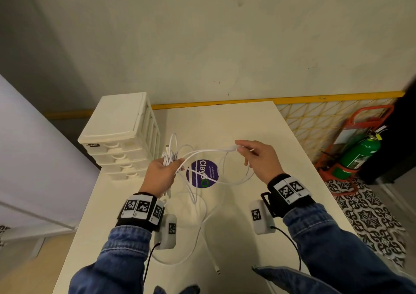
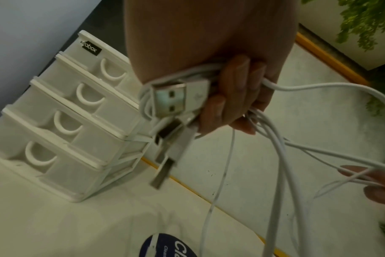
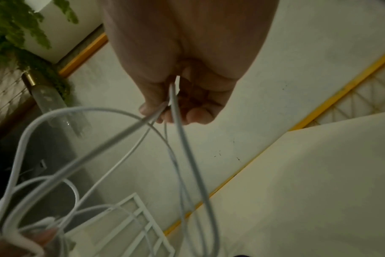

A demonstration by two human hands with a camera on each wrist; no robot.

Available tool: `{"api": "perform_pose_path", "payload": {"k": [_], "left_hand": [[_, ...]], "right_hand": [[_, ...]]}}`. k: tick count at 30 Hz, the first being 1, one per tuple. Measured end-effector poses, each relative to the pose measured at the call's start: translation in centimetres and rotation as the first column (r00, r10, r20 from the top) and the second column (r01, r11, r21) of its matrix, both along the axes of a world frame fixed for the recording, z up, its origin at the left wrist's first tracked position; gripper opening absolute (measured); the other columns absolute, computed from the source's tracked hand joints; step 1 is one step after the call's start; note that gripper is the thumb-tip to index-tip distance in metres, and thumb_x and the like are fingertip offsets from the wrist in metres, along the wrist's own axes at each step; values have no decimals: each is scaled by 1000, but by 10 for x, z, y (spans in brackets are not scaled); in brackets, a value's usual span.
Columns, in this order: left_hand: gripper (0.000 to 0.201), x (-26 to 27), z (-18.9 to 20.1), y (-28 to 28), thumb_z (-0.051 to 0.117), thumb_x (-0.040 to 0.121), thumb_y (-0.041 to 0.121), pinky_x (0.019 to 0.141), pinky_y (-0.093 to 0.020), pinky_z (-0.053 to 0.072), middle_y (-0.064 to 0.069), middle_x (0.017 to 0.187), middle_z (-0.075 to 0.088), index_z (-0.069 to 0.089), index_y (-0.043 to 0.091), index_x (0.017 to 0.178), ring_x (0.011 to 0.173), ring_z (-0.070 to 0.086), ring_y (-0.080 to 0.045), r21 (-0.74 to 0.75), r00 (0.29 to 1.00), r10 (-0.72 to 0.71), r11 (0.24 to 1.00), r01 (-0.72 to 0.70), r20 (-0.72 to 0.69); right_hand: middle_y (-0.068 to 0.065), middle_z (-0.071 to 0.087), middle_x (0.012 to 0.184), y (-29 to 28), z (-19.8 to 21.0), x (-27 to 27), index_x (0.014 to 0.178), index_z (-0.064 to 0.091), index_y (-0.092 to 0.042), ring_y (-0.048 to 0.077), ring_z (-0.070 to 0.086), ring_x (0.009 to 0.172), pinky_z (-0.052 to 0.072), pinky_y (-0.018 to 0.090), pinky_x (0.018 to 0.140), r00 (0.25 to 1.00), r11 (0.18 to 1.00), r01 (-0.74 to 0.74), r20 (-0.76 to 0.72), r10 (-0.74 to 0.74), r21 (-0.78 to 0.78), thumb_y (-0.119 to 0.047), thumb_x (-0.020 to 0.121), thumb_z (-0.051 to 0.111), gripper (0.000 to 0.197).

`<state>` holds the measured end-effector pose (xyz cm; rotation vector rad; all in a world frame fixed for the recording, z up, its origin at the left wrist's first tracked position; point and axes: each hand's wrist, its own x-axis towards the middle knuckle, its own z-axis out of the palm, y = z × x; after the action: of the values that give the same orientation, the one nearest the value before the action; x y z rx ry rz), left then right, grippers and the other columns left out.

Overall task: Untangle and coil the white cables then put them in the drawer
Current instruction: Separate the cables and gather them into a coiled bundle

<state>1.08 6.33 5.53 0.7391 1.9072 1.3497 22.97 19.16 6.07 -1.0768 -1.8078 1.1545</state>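
Observation:
My left hand (image 1: pixel 161 172) grips a tangled bundle of white cables (image 1: pixel 171 156) above the table, just right of the drawer unit. In the left wrist view its fingers (image 2: pixel 233 90) curl round the bundle, and USB plugs (image 2: pixel 176 97) stick out of it. My right hand (image 1: pixel 254 156) pinches a cable strand (image 1: pixel 211 151) that stretches across to the left hand; the right wrist view shows cables (image 3: pixel 176 107) pinched at the fingertips. More cable loops (image 1: pixel 202 215) hang down and trail over the table. The white drawer unit (image 1: pixel 121 136) has all its drawers closed.
The white table (image 1: pixel 281 158) bears a round purple sticker (image 1: pixel 202 173). A loose cable end (image 1: pixel 217 271) lies near the front edge. A green fire extinguisher (image 1: pixel 358 152) in a red stand sits on the floor to the right. A wall stands behind the table.

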Motion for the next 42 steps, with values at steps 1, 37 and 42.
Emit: {"api": "perform_pose_path", "payload": {"k": [1, 37, 42], "left_hand": [[27, -1, -2, 0, 67, 86, 24, 41, -21, 23, 2, 34, 31, 66, 7, 65, 30, 26, -13, -5, 1000, 11, 1000, -11, -3], [35, 31, 9, 9, 79, 74, 38, 44, -14, 38, 5, 49, 61, 64, 6, 72, 45, 53, -7, -34, 959, -229, 973, 226, -165], [30, 24, 3, 15, 70, 84, 32, 41, -18, 34, 4, 42, 48, 65, 3, 87, 35, 38, -7, -12, 982, -14, 1000, 11, -189]], "right_hand": [[-10, 60, 76, -1, 2, 0, 109, 68, -21, -1, 51, 51, 42, 13, 59, 1000, 1000, -3, -19, 3, -29, -19, 90, 57, 21], [-8, 62, 117, -28, 24, -16, 125, 54, -26, 13, 64, 75, 54, 20, 68, 936, 931, -338, -152, 317, -140, 5, 94, 37, 48], [5, 68, 111, -20, 23, -11, 114, 62, -23, 15, 65, 69, 54, 23, 58, 968, 976, -124, -237, 80, -177, 4, 92, 42, 40]]}}
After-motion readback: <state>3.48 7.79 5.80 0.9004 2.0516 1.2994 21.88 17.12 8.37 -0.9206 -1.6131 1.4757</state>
